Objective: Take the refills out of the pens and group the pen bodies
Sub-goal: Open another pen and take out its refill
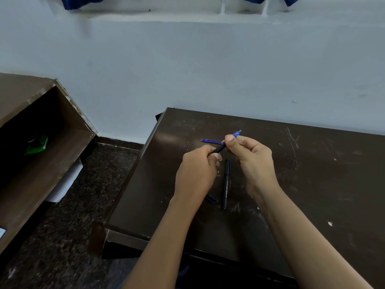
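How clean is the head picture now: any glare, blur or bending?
Head view: even light, dull sheen on the table, left side. Head view: the black pen lying there blends into the dark top; the blue refills stand out. Head view: edges bend from the wide lens; left hand and right hand slightly soft.

Plain room: scratched desk (312, 174), whitewashed wall (187, 69), speckled floor (93, 184).

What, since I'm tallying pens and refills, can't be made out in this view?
Head view:
Held pen: mostly covered by the left hand and right hand; refill state unclear.
Blue refills: right ends behind the right hand; count uncertain.
Dark piece by the left wrist: partly covered, cap or pen unclear.
Green item in the shelf: too dim to identify.
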Demonstrator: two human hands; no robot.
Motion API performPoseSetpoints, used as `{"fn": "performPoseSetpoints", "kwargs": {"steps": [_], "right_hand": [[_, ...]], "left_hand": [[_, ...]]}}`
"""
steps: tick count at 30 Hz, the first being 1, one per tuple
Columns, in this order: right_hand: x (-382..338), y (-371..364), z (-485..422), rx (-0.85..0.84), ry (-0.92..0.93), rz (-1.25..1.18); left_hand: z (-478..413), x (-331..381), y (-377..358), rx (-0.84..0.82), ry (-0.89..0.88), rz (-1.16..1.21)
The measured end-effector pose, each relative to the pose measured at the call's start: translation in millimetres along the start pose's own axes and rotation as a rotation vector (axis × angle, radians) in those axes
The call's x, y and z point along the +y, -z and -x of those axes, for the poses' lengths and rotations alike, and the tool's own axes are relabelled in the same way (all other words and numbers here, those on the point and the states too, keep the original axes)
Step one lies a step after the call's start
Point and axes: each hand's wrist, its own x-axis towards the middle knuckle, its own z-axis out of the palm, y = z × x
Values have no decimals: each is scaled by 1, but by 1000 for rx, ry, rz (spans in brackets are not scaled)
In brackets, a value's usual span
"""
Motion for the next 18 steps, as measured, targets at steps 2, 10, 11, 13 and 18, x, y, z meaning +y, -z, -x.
{"fn": "performPoseSetpoints", "kwargs": {"steps": [2, 10, 11, 13, 18], "right_hand": [[6, 7, 0, 7, 60, 246], [46, 0, 17, -381, 272, 1472], [52, -1, 19, -401, 258, 1474], [60, -1, 20, -431, 249, 1520], [66, -3, 18, -423, 234, 1448]], "left_hand": [[0, 0, 0, 70, 2, -21], [0, 3, 9, 196, 8, 46], [1, 3, 9, 190, 11, 37], [2, 2, 8, 178, 19, 28], [0, -2, 12, 156, 26, -4]]}}
